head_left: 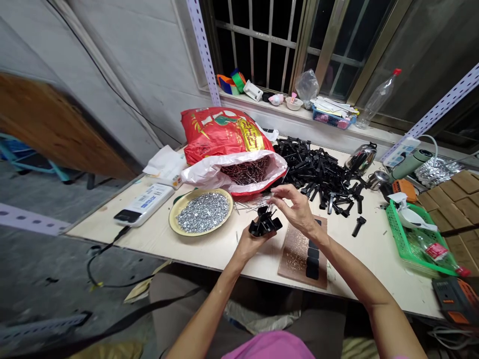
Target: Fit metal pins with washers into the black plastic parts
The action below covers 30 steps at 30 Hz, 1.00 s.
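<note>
left hand (251, 245) holds a black plastic part (265, 224); right hand (295, 207) pinches narrowly above it. the yellow label (250, 134) on the red sack (220, 132) is unreadable.

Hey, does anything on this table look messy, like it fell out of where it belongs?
Yes, a little. Thin metal pins lie loose on the table beside the gold plate, not in it. One black plastic part also sits alone, away from the big black heap, so it looks stray.
</note>
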Each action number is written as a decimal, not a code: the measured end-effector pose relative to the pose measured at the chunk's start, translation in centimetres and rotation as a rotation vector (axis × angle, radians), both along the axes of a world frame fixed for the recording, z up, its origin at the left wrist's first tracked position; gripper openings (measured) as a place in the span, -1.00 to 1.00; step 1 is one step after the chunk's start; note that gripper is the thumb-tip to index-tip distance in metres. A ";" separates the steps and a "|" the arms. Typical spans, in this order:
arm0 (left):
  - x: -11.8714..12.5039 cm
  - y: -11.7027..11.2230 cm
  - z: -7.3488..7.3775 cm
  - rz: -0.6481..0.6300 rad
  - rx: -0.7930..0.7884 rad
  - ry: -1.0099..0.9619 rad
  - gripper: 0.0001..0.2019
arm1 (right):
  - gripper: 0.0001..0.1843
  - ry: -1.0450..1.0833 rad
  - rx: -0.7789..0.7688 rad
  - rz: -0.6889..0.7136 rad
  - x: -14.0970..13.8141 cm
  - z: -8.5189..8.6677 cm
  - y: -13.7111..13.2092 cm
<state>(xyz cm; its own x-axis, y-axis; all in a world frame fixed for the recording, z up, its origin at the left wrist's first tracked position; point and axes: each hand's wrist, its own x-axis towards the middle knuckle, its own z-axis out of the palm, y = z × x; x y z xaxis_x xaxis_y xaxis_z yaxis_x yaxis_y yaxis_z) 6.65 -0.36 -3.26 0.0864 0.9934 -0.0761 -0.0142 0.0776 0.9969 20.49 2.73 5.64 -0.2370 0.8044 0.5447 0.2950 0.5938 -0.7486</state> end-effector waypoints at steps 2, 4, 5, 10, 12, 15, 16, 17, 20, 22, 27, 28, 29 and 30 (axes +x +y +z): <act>0.0 -0.1 -0.1 0.019 -0.018 -0.005 -0.53 | -0.83 -0.067 0.035 -0.004 0.0 -0.1 0.1; 0.0 -0.1 -0.1 0.019 -0.033 -0.005 -0.54 | -0.82 -0.096 0.064 -0.053 -0.2 -0.5 0.0; 0.0 0.0 -0.1 0.014 -0.035 -0.002 -0.53 | -0.81 -0.102 0.070 -0.073 -0.3 -0.6 -0.1; 0.1 0.4 0.1 0.038 -0.035 -0.009 -0.50 | -0.77 -0.206 0.076 0.025 0.4 -1.0 0.4; -0.1 0.2 0.1 0.067 -0.062 -0.052 -0.51 | -0.75 -0.309 0.078 -0.001 1.4 -1.1 1.6; -0.3 -0.2 0.3 0.116 -0.119 -0.107 -0.49 | -0.73 -0.706 -0.065 -0.187 3.0 -2.1 4.2; -0.3 -0.4 0.4 0.125 -0.135 -0.114 -0.49 | -0.71 -0.885 -0.147 -0.244 3.3 -2.7 5.0; -0.3 -0.5 0.5 0.127 -0.141 -0.120 -0.48 | -0.71 -1.040 -0.222 -0.282 3.5 -3.5 5.6; -0.1 -0.4 0.8 0.119 -0.136 -0.133 -0.48 | -0.73 -1.250 -0.314 -0.283 3.3 -5.9 6.5; 0.0 -0.1 1.0 0.129 -0.146 -0.140 -0.52 | -0.72 -1.271 -0.293 -0.259 2.8 -6.9 6.6; -0.5 0.9 1.4 0.149 -0.202 -0.100 -0.63 | -0.70 -1.319 -0.251 -0.231 3.2 -5.4 6.5; -0.7 1.0 1.4 0.154 -0.199 -0.089 -0.63 | -0.70 -1.325 -0.247 -0.242 3.7 -4.5 6.5; -0.8 1.0 1.5 0.160 -0.192 -0.079 -0.63 | -0.71 -1.320 -0.238 -0.264 4.2 -3.5 6.3; -0.9 1.0 1.6 0.167 -0.182 -0.067 -0.64 | -0.71 -1.291 -0.211 -0.294 4.8 -2.5 6.0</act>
